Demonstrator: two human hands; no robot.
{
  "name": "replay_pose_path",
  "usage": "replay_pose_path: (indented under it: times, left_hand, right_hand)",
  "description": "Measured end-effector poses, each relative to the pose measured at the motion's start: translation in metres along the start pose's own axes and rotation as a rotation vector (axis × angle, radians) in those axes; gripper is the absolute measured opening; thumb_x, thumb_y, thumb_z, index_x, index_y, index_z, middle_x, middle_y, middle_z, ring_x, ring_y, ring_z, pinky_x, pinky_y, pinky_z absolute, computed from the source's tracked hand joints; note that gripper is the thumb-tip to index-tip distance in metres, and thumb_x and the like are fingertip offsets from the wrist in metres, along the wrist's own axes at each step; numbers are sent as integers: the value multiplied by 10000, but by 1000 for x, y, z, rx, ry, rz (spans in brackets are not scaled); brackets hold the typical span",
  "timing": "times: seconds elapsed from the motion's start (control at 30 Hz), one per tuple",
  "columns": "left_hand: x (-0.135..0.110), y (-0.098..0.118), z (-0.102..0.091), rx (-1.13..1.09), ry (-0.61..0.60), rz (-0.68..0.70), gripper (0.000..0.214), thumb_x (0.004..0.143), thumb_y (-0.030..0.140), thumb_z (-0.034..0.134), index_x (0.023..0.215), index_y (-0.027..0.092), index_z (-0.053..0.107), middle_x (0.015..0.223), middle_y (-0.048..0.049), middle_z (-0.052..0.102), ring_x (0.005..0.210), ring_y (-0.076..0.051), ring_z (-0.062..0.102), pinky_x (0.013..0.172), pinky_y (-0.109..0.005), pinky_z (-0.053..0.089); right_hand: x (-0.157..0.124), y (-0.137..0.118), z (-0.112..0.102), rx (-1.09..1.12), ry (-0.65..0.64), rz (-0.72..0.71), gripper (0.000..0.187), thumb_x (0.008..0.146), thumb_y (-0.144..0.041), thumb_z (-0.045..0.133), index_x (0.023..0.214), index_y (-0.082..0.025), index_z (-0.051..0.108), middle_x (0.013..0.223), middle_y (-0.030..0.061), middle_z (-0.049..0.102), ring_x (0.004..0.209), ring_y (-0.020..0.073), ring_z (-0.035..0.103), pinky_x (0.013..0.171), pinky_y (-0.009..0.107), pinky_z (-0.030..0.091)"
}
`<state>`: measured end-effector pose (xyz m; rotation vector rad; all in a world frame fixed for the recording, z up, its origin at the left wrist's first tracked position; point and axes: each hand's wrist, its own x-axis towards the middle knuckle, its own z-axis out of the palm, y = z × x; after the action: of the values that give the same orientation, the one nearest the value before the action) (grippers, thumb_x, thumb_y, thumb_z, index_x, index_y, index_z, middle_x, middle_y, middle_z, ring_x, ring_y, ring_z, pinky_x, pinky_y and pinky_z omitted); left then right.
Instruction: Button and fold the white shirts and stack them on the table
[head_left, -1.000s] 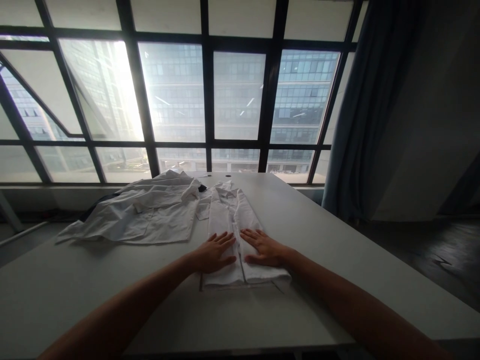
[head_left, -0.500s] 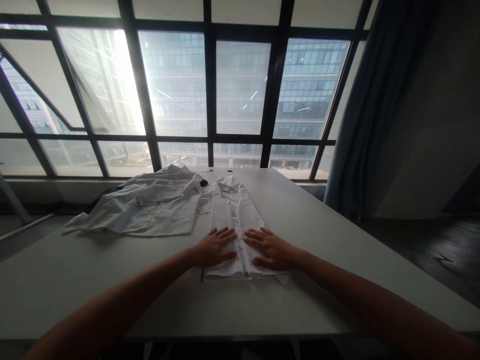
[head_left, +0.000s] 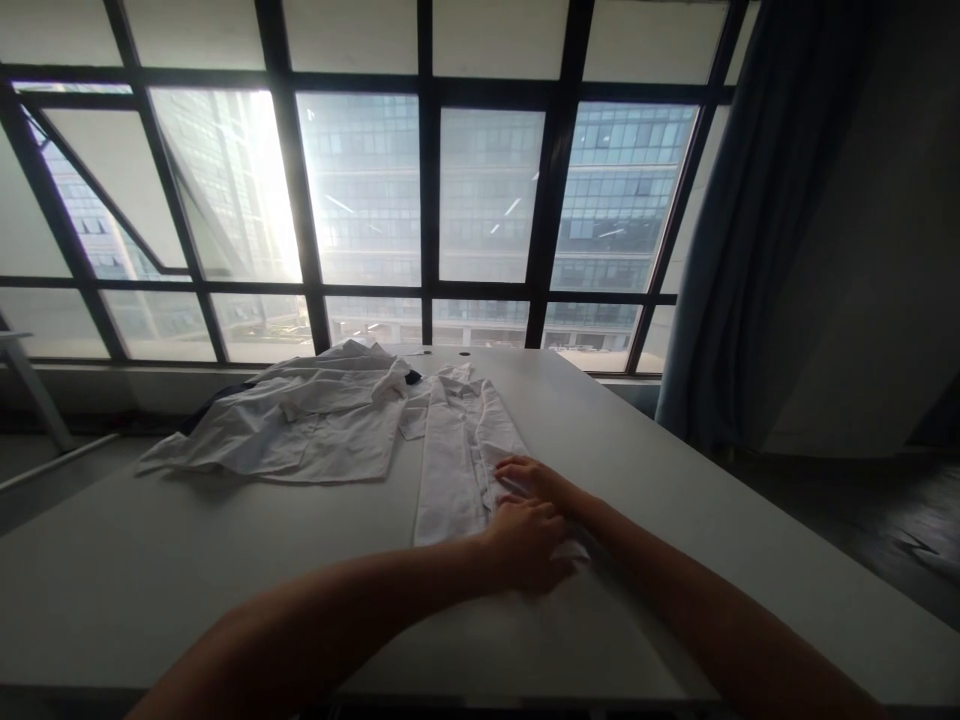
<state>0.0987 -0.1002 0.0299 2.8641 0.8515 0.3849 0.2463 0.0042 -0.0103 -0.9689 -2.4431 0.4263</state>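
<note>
A white shirt (head_left: 454,470), folded into a long narrow strip, lies on the white table (head_left: 337,590) in front of me. My right hand (head_left: 541,482) rests on the strip's right side with its fingers stretched out, some of them covered by the other hand. My left hand (head_left: 529,545) has crossed over to the strip's near right corner, just in front of my right hand. It is slightly smeared by motion, and its fingers are partly hidden, so their grip on the cloth is unclear. A bit of white cloth shows beside it.
A heap of loosely spread white shirts (head_left: 300,415) lies to the left, with something dark under its edge. Beyond the table stand large framed windows (head_left: 480,200). A blue curtain (head_left: 720,260) hangs on the right. The table's right edge runs diagonally.
My left hand has left the shirt's left half and moved right to its near right corner. The right hand has stayed almost in place. The view has tilted slightly up.
</note>
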Motion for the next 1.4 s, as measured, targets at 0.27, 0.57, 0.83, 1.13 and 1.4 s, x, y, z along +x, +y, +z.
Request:
replay_pose_path:
  times: [0.27,0.57,0.83,1.13,1.4]
  left_hand:
    - [13,-15,-9,-225,-92,-191,241,783,373,685,898,171,749,858,-47,719,764,-182,650,640,-256,485]
    - [18,-9,-26,-122,119,-140,228,848,233,549,974,153,722,949,-64,719,754,-153,651,645,-243,493]
    - [7,6,-26,36,-35,72,199,890,272,546,895,145,699,918,-63,717,742,-165,655,624,-259,487]
    - [-1,12,-11,25,-135,128,256,917,321,522,956,147,705,967,-72,701,764,-173,652,634,-268,499]
    - [-61,-89,-44,-180,58,29,364,809,-9,485,1031,170,711,1045,-70,705,925,-151,654,845,-266,522]
  right_hand:
    - [-9,6,-6,145,72,-27,364,671,-300,756,1008,-166,736,1203,141,646,1105,286,610,990,429,463]
    - [-28,-13,-57,316,-6,242,246,724,-337,640,826,-130,724,869,74,709,788,205,646,752,334,515]
    - [-40,-25,-79,410,-218,365,284,682,-354,706,851,-127,723,837,59,700,747,179,622,746,316,487]
    - [-35,-22,-67,225,-174,345,271,702,-253,638,913,-106,726,859,79,702,777,193,626,732,303,490]
    - [-40,-30,-67,-42,-236,413,598,607,7,556,1180,-136,647,1153,120,602,899,199,610,728,273,509]
